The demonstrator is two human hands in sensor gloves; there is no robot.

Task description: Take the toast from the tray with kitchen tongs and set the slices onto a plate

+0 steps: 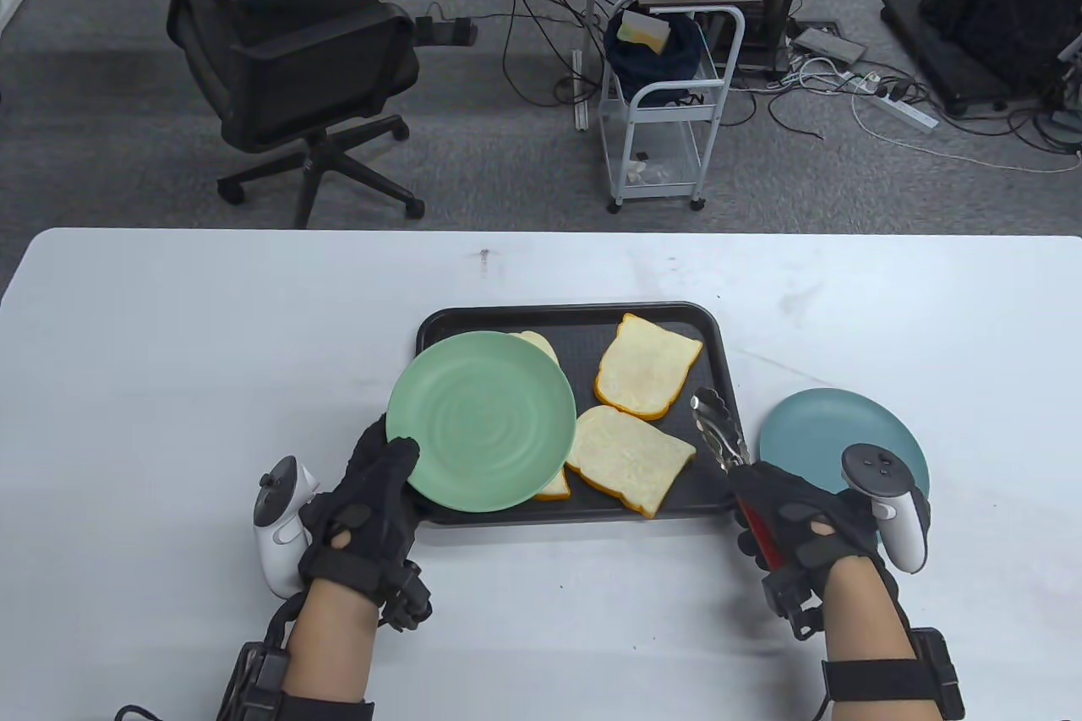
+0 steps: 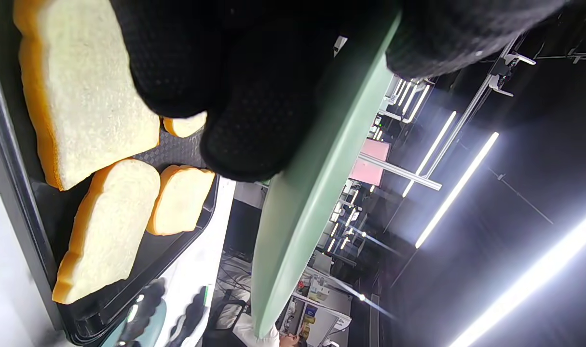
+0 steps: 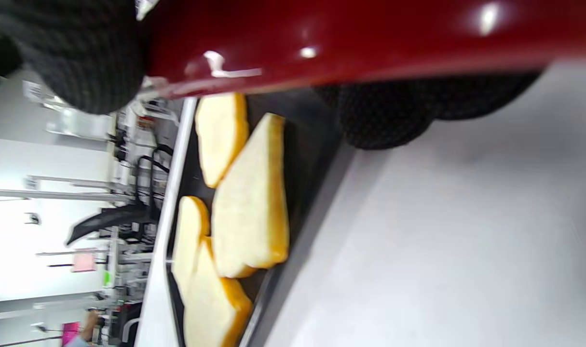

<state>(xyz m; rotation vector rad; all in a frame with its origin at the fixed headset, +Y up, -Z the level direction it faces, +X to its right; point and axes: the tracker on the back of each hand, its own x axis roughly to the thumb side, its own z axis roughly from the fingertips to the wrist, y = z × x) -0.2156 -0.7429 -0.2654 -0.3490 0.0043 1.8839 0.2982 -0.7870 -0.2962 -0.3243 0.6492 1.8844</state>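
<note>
A black tray (image 1: 714, 336) in the middle of the table holds several toast slices; one (image 1: 647, 366) lies at the back right, another (image 1: 630, 459) at the front. My left hand (image 1: 372, 484) grips the near rim of a green plate (image 1: 482, 421) and holds it above the tray's left half, covering two more slices. In the left wrist view the green plate (image 2: 317, 193) shows edge-on over the toast (image 2: 80, 91). My right hand (image 1: 795, 518) grips the red handle of the tongs (image 1: 718, 429), whose tips point up over the tray's right edge. The red tongs handle (image 3: 370, 38) fills the top of the right wrist view.
A blue plate (image 1: 833, 434) sits on the white table (image 1: 169, 383) right of the tray, partly under my right hand. Beyond the table's far edge stand an office chair (image 1: 296, 70) and a white cart (image 1: 668, 104) amid floor cables.
</note>
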